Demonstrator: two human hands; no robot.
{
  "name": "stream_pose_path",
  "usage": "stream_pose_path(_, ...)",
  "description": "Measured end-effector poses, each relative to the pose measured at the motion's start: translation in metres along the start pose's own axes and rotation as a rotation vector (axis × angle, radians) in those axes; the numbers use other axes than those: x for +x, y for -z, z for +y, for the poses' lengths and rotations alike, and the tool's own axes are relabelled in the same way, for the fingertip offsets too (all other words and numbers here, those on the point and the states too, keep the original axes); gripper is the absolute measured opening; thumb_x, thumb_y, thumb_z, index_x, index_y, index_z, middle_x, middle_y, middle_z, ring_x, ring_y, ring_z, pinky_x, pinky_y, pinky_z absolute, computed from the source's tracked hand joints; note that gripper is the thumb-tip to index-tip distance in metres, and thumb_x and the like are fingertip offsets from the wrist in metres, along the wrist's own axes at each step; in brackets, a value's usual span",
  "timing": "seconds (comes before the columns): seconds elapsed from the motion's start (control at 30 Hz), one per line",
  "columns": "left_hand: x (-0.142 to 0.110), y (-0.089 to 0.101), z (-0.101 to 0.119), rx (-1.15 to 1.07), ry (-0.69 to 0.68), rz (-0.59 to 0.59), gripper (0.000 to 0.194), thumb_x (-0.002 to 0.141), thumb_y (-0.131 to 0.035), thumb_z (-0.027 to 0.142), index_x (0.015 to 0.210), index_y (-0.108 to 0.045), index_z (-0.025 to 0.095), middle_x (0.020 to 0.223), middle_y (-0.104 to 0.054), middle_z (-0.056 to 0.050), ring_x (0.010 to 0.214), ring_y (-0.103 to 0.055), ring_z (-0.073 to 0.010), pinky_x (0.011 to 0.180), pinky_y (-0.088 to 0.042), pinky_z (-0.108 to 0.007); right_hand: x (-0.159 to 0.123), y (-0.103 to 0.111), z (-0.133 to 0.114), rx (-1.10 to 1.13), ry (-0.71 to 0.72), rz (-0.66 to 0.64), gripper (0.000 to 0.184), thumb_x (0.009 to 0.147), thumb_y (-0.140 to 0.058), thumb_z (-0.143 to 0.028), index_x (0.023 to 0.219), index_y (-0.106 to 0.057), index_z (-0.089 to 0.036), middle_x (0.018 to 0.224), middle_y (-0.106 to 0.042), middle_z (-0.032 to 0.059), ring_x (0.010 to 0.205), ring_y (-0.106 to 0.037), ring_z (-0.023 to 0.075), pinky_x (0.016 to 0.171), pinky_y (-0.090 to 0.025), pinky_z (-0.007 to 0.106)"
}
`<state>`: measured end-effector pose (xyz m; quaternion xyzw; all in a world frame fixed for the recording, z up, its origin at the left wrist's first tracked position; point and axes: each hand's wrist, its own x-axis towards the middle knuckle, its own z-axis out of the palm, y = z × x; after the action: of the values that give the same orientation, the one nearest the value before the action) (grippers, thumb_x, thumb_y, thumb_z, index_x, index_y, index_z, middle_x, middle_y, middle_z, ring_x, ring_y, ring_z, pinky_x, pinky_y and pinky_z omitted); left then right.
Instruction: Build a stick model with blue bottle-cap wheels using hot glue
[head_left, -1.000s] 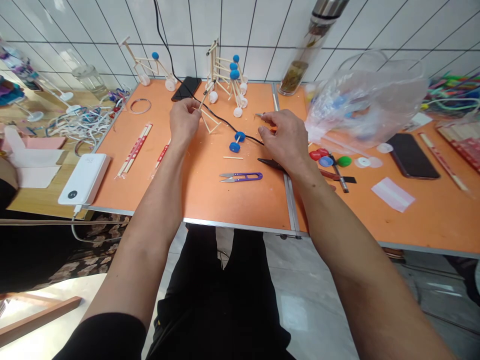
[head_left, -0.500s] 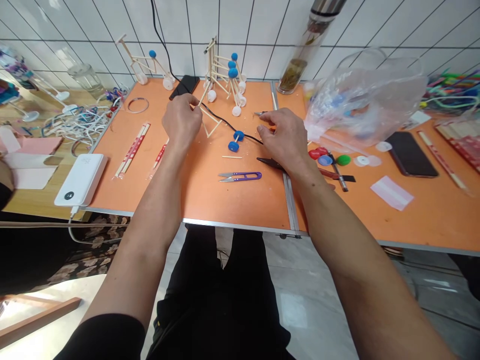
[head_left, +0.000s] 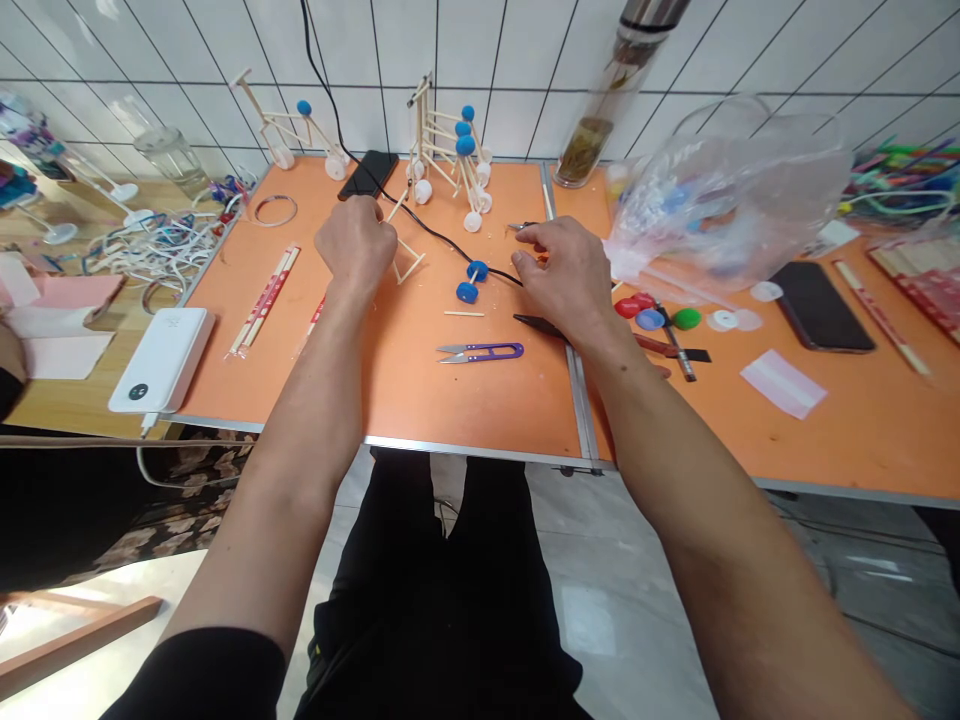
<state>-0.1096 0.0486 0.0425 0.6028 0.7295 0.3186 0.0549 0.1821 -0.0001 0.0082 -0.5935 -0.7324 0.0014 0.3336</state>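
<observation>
My left hand (head_left: 355, 245) is closed around a frame of thin wooden sticks (head_left: 409, 262); the sticks jut out to the right of the fist, and the rest is hidden. Fingers bent, my right hand (head_left: 564, 265) rests low over the table by the metal strip. A small metallic tip (head_left: 517, 227) shows at its fingertips, too little to name. A black cable (head_left: 442, 238) runs under or into that hand. Between the hands lie two blue caps joined by a stick (head_left: 472, 282), a loose short stick (head_left: 463, 314) and purple thread snips (head_left: 480, 353).
Stick models with blue and white caps (head_left: 442, 150) stand by the tiled wall. A tall bottle (head_left: 589, 150) and a plastic bag (head_left: 727, 200) are behind my right hand. Wrapped chopsticks (head_left: 264, 300), a white power bank (head_left: 163, 360) and a phone (head_left: 823, 308) lie to the sides.
My left hand has shifted slightly left and toward me, and the stick frame has moved with it, turning a little. My right hand stays nearly in place.
</observation>
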Motion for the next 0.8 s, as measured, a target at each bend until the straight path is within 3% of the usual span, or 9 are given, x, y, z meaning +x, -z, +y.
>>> stream_pose_path(0.13,0.003,-0.002,-0.002,0.043,-0.010,-0.001,0.023,0.092,-0.067,0.024,0.106,-0.085,0.027,0.130,-0.083,-0.018,0.132,-0.071,-0.0452,0.108,-0.050,-0.059,0.000,-0.001,0.001,-0.004,0.004,-0.006,0.041,0.110,-0.055,-0.056,0.130,-0.082,-0.032,0.137,-0.081,0.0136,0.128,-0.076,0.0395,0.114,-0.061,0.061)
stream_pose_path(0.33,0.009,-0.009,-0.005,-0.049,0.016,-0.045,0.022,0.090,-0.074,0.040,0.109,-0.083,0.032,0.127,-0.083,-0.017,0.141,-0.065,-0.0447,0.111,-0.048,-0.056,0.000,-0.001,0.001,0.006,-0.004,-0.013,0.043,0.110,-0.056,-0.056,0.132,-0.082,-0.030,0.138,-0.080,0.0146,0.128,-0.077,0.0405,0.114,-0.061,0.062)
stream_pose_path(0.47,0.013,-0.014,-0.006,-0.029,0.012,-0.027,0.018,0.093,-0.073,0.044,0.101,-0.082,0.031,0.125,-0.082,-0.016,0.135,-0.068,-0.0449,0.109,-0.046,-0.056,0.001,0.002,-0.002,0.008,-0.016,-0.029,0.046,0.112,-0.053,-0.059,0.135,-0.081,-0.032,0.140,-0.080,0.0151,0.129,-0.076,0.0408,0.116,-0.060,0.063)
stream_pose_path(0.67,0.015,-0.016,-0.002,0.026,0.044,-0.024,0.021,0.101,-0.073,0.050,0.097,-0.076,0.029,0.116,-0.080,-0.010,0.124,-0.065,-0.0325,0.101,-0.037,-0.050,0.000,0.004,-0.003,-0.001,0.000,-0.059,0.048,0.113,-0.051,-0.061,0.141,-0.079,-0.034,0.141,-0.080,0.0145,0.131,-0.075,0.0419,0.115,-0.060,0.063)
stream_pose_path(0.8,0.013,-0.014,0.000,0.046,0.048,-0.030,0.014,0.103,-0.070,0.041,0.103,-0.076,0.028,0.114,-0.077,-0.008,0.115,-0.063,-0.0254,0.099,-0.033,-0.048,0.000,0.004,-0.003,-0.013,-0.005,-0.083,0.047,0.114,-0.050,-0.060,0.141,-0.079,-0.034,0.145,-0.078,0.0144,0.132,-0.075,0.0417,0.115,-0.059,0.062)
